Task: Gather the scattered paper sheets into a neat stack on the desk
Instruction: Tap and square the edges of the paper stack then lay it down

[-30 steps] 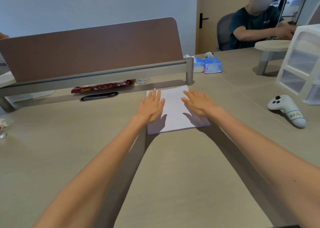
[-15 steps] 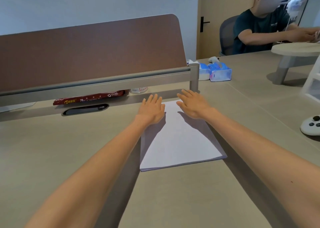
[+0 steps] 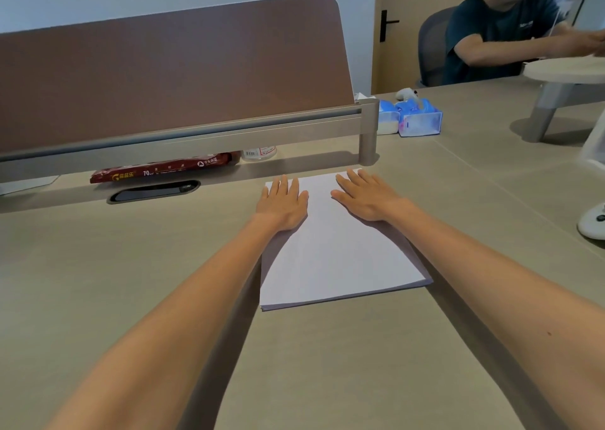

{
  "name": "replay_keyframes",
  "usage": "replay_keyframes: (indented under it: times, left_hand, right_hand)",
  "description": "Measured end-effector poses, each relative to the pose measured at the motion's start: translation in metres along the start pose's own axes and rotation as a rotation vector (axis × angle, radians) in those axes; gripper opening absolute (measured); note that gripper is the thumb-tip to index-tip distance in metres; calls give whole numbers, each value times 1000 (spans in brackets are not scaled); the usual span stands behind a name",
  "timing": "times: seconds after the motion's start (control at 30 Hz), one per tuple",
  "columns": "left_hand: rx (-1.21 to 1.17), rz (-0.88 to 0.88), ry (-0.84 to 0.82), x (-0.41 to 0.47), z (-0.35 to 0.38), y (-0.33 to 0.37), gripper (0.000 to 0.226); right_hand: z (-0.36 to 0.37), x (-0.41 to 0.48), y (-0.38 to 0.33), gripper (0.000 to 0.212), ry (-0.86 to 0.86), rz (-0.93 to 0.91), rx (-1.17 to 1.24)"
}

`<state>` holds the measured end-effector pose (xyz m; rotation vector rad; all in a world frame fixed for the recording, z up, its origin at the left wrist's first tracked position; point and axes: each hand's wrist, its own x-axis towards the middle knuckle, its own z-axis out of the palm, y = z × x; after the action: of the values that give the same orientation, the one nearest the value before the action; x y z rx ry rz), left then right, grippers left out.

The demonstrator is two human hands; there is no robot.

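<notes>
hands flat on a stack of white paper sheets [image 3: 340,253] on the desk [image 3: 131,282].

left hand [image 3: 283,205] presses the stack's far left corner and right hand [image 3: 366,197] the far right part, both palms down with fingers straight and together, grasping nothing. sheet edges line up closely, with thin layers showing at the near edge. stack lies just in front of the brown divider panel [image 3: 170,76]; a red packet [image 3: 160,171] sits under its rail, tissue packs [image 3: 415,118] beyond its post, another person [image 3: 497,33] seated far right.

Bare left hand [image 3: 283,205], right hand [image 3: 366,197]
</notes>
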<state>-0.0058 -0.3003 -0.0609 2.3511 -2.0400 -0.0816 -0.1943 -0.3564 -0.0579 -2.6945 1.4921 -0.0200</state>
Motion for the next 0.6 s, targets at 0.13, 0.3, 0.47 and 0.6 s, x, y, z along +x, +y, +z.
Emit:
replay_keyframes:
  times: [0.13,0.3,0.47,0.6]
  left_hand:
    - [-9,0,9,-1,1,0,58]
    - [-17,-11,4,-3,-2,2,57]
    - [-68,42,148,-13,-9,5,56]
    - [-71,127,248,-34,-24,7,52]
  right_hand:
    - [3,1,1,63,2,-1,16]
    - [0,1,1,64,0,1,13]
    - [-13,-10,-9,61,110,-17,64]
    - [-34,-33,-23,54,251,-22,151]
